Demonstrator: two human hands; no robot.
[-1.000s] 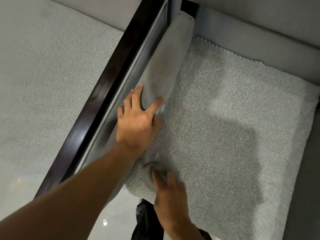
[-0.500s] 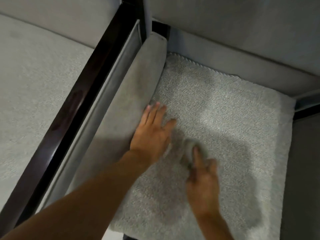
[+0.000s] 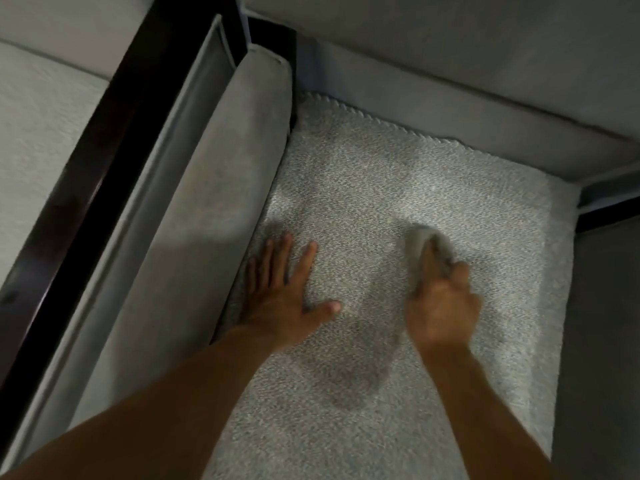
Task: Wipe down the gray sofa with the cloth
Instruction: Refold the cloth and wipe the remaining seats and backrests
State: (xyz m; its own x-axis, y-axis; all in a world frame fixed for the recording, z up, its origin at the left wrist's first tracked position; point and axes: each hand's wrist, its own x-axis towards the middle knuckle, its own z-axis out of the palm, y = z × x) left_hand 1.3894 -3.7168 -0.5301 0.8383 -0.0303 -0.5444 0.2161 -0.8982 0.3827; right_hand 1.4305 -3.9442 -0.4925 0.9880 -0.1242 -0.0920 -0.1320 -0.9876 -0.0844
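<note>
The gray sofa's textured seat cushion (image 3: 398, 174) fills the middle of the view. My right hand (image 3: 441, 306) grips a bunched gray cloth (image 3: 424, 239) and presses it onto the cushion right of center; the hand is motion-blurred. My left hand (image 3: 280, 292) lies flat on the cushion with fingers spread, at the cushion's left edge beside the padded gray armrest (image 3: 207, 209).
A dark wooden frame rail (image 3: 114, 126) runs along the armrest's outer side. The sofa's gray backrest (image 3: 450, 64) rises at the top. Another dark frame piece (image 3: 609, 209) shows at the right. A pale textured surface (image 3: 38, 109) lies left of the rail.
My right hand has swept the cloth farther from me and to the right across the cushion. My left hand has slid off the armrest onto the cushion's left edge.
</note>
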